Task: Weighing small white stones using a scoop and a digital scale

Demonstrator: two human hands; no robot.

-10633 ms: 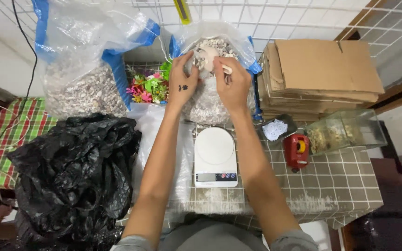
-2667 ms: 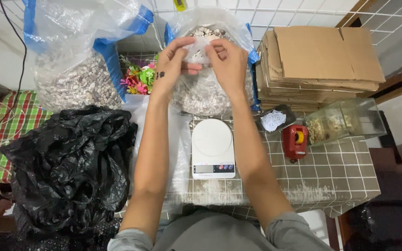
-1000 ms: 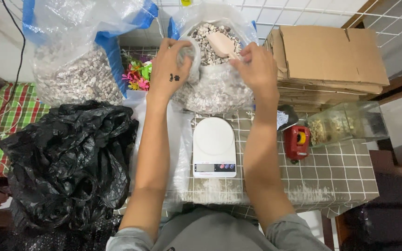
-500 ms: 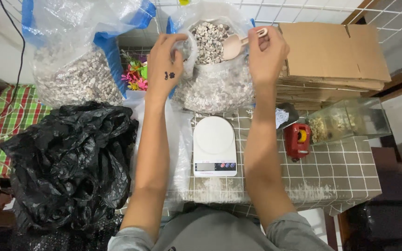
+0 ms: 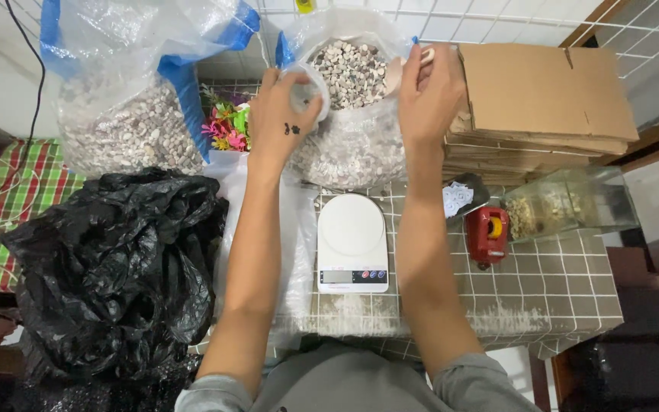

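Observation:
An open clear sack of small brown and white pebbles (image 5: pixel 352 72) stands at the back of the tiled table. My left hand (image 5: pixel 284 118) grips a small clear plastic bag (image 5: pixel 306 90) at the sack's left rim. My right hand (image 5: pixel 430 95) is at the right rim, closed on a pale scoop (image 5: pixel 395 70), whose bowl lies over the pebbles and is mostly hidden by my fingers. Whether the scoop is loaded cannot be seen. A white digital kitchen scale (image 5: pixel 351 240) sits between my forearms with nothing on its pan.
A bigger clear sack of pebbles (image 5: pixel 123 133) stands at the back left, with colourful plastic plants (image 5: pixel 226 130) beside it. A black plastic bag (image 5: pixel 116 267) fills the left. Flattened cardboard boxes (image 5: pixel 543 91), a glass tank (image 5: pixel 570 207) and a red tape dispenser (image 5: pixel 487 233) are on the right.
Both hands were together at the sack's mouth. My right hand then took up the scoop and lifted it to the right rim, while my left hand stayed on the small bag.

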